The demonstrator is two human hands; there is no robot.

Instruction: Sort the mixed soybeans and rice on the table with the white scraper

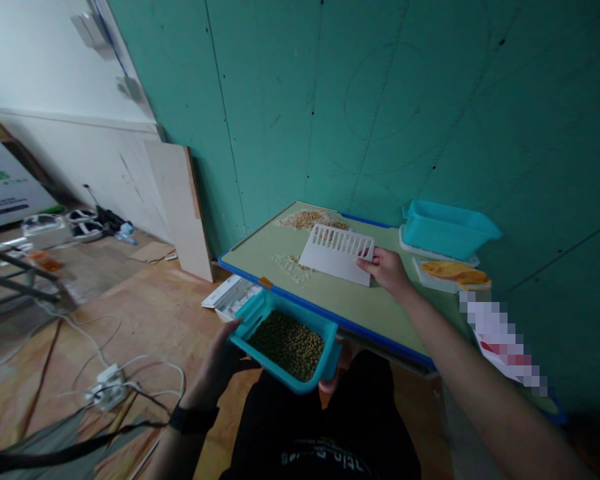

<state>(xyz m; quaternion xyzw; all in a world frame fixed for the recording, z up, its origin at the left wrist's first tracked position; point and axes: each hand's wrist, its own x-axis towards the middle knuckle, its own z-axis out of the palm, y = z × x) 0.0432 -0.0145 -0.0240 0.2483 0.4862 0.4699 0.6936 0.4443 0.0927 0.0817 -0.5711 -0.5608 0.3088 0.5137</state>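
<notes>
My left hand (225,357) grips the left end of a teal plastic tub (304,385), held tilted just below the table's front edge. Inside lie dark green beans (270,333) and pale yellow beans (307,352). Above the table, my right hand (387,268) pinches the right edge of a white slotted scraper (336,261), whose slots point away from me. Behind the scraper is a heap of yellow beans and pale grains (307,219). A smaller scatter of pale grains (293,268) lies to its left on the green tabletop (250,250).
At the table's right stand another teal tub (447,230) and a white tray with a yellow-brown item (455,272). An open white box (230,297) sits under the left edge. Cables and a power strip (109,387) lie on the floor. A green wall (300,100) rises behind.
</notes>
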